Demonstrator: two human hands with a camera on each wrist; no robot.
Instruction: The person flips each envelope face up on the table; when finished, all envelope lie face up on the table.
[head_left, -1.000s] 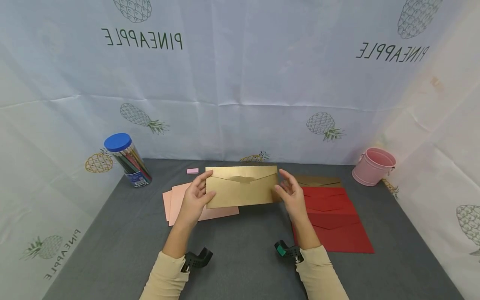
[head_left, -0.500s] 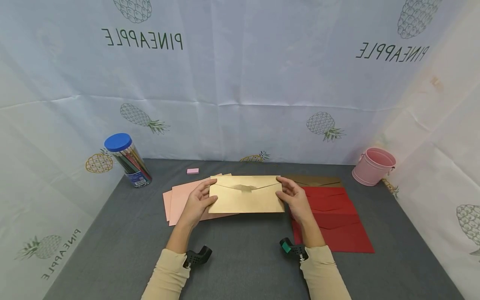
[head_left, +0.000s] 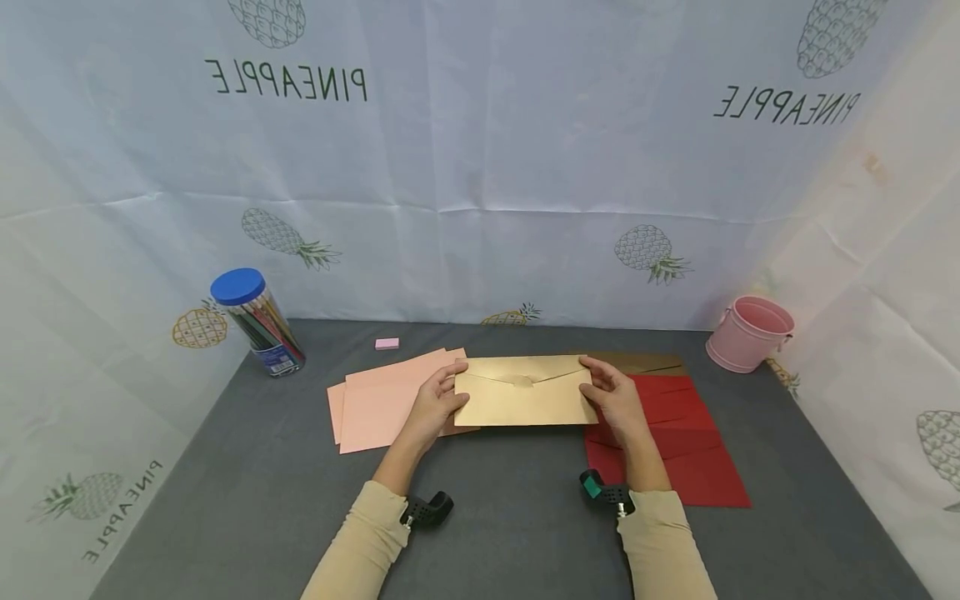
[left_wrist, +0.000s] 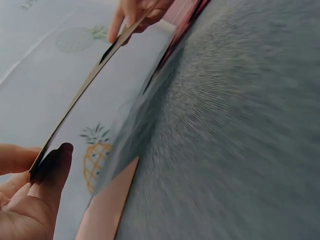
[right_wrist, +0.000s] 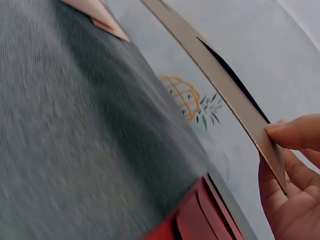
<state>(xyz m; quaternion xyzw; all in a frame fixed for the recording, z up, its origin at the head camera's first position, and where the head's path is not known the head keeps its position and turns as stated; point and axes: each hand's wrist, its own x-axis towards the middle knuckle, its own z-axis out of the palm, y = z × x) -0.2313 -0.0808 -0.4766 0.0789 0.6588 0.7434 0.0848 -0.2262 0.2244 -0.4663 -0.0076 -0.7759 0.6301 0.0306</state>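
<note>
Between both hands, a gold envelope (head_left: 525, 396) is held up above the table, its flap side facing the head camera. My left hand (head_left: 433, 406) pinches its left end, thumb in front and fingers behind. At the other end my right hand (head_left: 617, 400) grips it the same way. Seen nearly edge-on in the left wrist view, the gold envelope (left_wrist: 80, 92) runs from one hand to the other. The right wrist view shows the flap of the gold envelope (right_wrist: 225, 80) standing slightly away from its body, the thumb pressed near the corner.
Pink envelopes (head_left: 386, 400) lie overlapping at left, a small pink eraser-like block (head_left: 387, 343) behind them. Red envelopes (head_left: 697, 450) lie at right, with a brown-gold envelope (head_left: 645, 363) beyond. A blue-lidded pencil jar (head_left: 262, 321) and a pink bucket (head_left: 750, 333) stand at the back corners.
Both hands have carried the gold envelope to the right and slightly lower, and it is now more level. The right hand, loosely at its end earlier, now grips it.
</note>
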